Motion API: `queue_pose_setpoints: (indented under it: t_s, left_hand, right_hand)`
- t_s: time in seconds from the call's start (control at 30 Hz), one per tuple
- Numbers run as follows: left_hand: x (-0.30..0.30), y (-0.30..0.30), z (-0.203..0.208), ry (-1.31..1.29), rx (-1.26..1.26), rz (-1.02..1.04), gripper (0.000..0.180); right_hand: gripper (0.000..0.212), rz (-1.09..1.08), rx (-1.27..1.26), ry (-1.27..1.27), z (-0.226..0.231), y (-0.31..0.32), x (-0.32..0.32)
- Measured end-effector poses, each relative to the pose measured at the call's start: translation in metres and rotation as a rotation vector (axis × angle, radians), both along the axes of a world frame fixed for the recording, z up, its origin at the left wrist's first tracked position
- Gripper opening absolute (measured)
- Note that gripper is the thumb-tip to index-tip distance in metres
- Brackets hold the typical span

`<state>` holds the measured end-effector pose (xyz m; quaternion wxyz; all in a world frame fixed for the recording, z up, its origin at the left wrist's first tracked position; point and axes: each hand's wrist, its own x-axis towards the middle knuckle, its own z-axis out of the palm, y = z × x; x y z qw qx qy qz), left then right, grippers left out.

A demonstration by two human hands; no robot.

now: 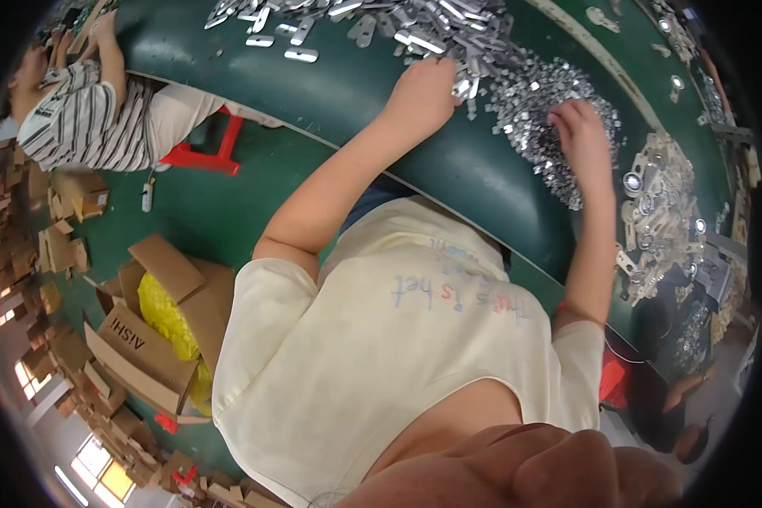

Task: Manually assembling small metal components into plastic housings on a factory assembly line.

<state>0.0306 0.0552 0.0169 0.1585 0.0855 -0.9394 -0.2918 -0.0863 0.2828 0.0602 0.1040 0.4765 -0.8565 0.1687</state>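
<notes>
My left hand (423,95) is closed at the near edge of a heap of flat, oblong silver metal plates (461,30). A shiny metal plate (461,87) shows at its fingertips, partly hidden by the fingers. To the right, my right hand (580,135) reaches over a pile of small silver metal pieces (529,110). Its fingers are curled together against the pile; what they hold, if anything, is too small to make out. Both piles lie on the dark green tabletop (466,157) and run into each other between my hands.
Pale flat parts with round discs (660,203) are heaped at the right. A raised strip (601,51) crosses the table beyond the small pieces. Left on the floor stands an open cardboard box (144,356) with a yellow bag (168,317). A person in a striped top (76,118) sits at far left.
</notes>
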Motion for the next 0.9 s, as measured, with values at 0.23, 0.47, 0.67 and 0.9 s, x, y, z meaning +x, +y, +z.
queue_pose_setpoints:
  t_s: [0.23,0.47,0.67,0.9]
  left_hand:
    - [-0.014,-0.002,0.012,0.062,0.045,-0.028,0.01]
    - [-0.032,0.015,0.017,0.257,0.429,-0.017,0.012]
    - [-0.031,0.027,0.002,0.249,0.503,-0.137,0.019]
    - [-0.04,0.011,0.046,-0.104,1.091,-0.352,0.024]
  right_hand:
    - [0.009,-0.134,-0.184,-0.038,-0.009,0.014,0.006]
    - [0.012,-0.205,-0.347,-0.226,-0.02,0.01,0.009]
    - [0.017,-0.14,-0.782,-0.754,-0.025,0.015,0.009]
    - [0.027,0.044,-0.922,-1.172,0.016,0.017,0.034]
